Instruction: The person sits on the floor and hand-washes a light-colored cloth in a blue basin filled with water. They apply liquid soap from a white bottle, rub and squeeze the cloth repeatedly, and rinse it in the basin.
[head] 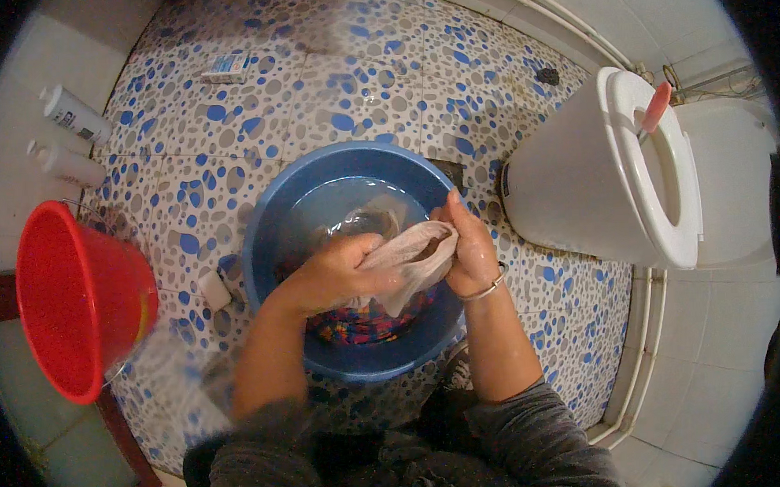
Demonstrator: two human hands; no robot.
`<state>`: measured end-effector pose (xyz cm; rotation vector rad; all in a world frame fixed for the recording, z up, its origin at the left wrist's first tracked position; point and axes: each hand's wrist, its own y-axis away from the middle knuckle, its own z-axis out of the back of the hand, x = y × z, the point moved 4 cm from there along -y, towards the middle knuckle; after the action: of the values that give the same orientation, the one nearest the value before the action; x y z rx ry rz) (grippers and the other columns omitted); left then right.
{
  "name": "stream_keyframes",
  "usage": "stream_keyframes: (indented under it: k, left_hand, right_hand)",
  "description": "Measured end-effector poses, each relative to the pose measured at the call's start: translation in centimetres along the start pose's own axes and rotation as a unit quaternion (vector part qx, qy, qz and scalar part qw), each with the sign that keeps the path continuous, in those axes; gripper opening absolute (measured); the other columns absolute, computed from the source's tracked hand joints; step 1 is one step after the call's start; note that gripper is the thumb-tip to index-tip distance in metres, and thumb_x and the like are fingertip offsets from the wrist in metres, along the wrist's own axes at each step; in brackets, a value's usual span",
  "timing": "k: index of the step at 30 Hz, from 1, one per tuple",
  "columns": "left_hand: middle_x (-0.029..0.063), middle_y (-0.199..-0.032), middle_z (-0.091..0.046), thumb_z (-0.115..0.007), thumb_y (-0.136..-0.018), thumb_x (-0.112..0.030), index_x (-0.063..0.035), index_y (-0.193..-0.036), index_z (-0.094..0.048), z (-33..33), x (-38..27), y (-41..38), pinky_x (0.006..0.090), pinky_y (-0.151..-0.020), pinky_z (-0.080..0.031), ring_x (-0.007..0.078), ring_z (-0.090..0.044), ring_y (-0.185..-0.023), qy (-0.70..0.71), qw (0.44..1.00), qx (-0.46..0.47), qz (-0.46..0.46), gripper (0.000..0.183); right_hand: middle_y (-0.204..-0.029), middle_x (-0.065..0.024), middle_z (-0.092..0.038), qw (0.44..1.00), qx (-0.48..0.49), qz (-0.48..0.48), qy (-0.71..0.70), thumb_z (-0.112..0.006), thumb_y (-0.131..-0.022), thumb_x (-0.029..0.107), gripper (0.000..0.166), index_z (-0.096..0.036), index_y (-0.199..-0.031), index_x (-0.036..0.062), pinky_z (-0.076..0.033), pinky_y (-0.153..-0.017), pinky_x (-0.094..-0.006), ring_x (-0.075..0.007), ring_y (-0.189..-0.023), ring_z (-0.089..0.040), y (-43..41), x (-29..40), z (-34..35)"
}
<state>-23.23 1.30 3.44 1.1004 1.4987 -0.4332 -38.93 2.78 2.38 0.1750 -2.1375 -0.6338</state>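
Note:
A wet, pale cloth [412, 259] is stretched between my two hands above a blue plastic basin [268, 213]. My left hand [338, 272] grips its left side, and my right hand [471, 249], with a bracelet at the wrist, pinches its right end. An opening or fold gapes along the top of the cloth. Cloudy water [321, 197] fills part of the basin. Under my hands a multicoloured checked fabric [368, 324] lies in the water, and other submerged fabric behind it shows only in part.
A red bucket [124, 290] stands at the left, near two bottles [76, 116] by the wall. A white bar [215, 291], perhaps soap, lies beside the basin. The white toilet [559, 188] is at the right. A small box [227, 68] rests on the patterned tile floor [329, 94].

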Motion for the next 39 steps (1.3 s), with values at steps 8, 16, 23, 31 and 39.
stream_keyframes:
  k: [8, 16, 23, 31, 39]
  left_hand:
    - [0.0035, -0.085, -0.051, -0.045, -0.079, -0.017, -0.0024, -0.098, -0.046, 1.9, 0.9, -1.0, 0.0247, -0.064, -0.041, 0.0122, -0.05, -0.076, 0.273, 0.909, -0.262, -0.173, 0.024]
    - [0.0068, -0.081, -0.055, -0.042, -0.08, -0.018, 0.0012, -0.096, -0.048, -0.3, 0.0, -1.2, 0.0254, -0.064, -0.043, 0.0148, -0.055, -0.069, 0.071, 0.966, -0.21, -0.131, 0.026]
    - [0.0028, -0.071, -0.052, -0.049, -0.076, -0.018, -0.0027, -0.08, -0.052, 4.2, -3.2, 2.7, 0.0213, -0.058, -0.04, 0.01, -0.049, -0.062, 0.15, 0.895, -0.386, -0.164, 0.016]
    - [-0.0031, -0.056, -0.037, -0.047, -0.078, -0.019, -0.0059, -0.083, -0.047, 5.2, -2.4, 2.9, 0.0218, -0.043, -0.033, 0.0052, -0.035, -0.045, 0.302, 0.882, -0.329, -0.148, 0.014]
    - [0.0069, -0.083, -0.051, -0.047, -0.076, -0.013, -0.0008, -0.108, -0.035, 4.2, -3.1, 2.2, 0.0235, -0.052, -0.041, 0.0125, -0.047, -0.06, 0.311, 0.874, -0.298, -0.225, 0.036]
  right_hand:
    - [-0.104, -0.0089, -0.044, 0.95, 0.077, -0.016, 0.303, -0.058, -0.072, 0.031, 0.057, -0.035, -0.115, 0.0005, -0.036, -0.08, -0.0268, -0.0174, -0.094, -0.043, 0.7, -1.4, -0.8]
    - [-0.099, -0.0048, -0.048, 0.95, 0.214, 0.001, 0.228, -0.056, -0.073, 0.015, 0.042, -0.041, -0.109, 0.0004, -0.04, -0.074, -0.0257, -0.0113, -0.088, -0.046, 1.8, -4.0, -3.2]
    - [-0.081, -0.0045, -0.055, 0.989, -0.015, 0.098, 0.107, -0.051, -0.077, 0.014, 0.018, -0.051, -0.089, 0.001, -0.042, -0.065, -0.0252, -0.0127, -0.071, -0.051, 0.3, -0.4, 1.7]
    - [-0.077, -0.0043, -0.054, 0.995, -0.003, 0.081, 0.062, -0.05, -0.078, 0.018, 0.013, -0.049, -0.082, 0.0057, -0.043, -0.067, -0.0277, -0.0148, -0.071, -0.052, 1.4, 2.4, 0.8]
    - [-0.082, -0.0057, -0.055, 1.0, -0.014, 0.025, -0.003, -0.046, -0.079, 0.016, 0.015, -0.05, -0.086, 0.0038, -0.043, -0.069, -0.0293, -0.0169, -0.074, -0.054, 0.9, 1.4, 1.2]
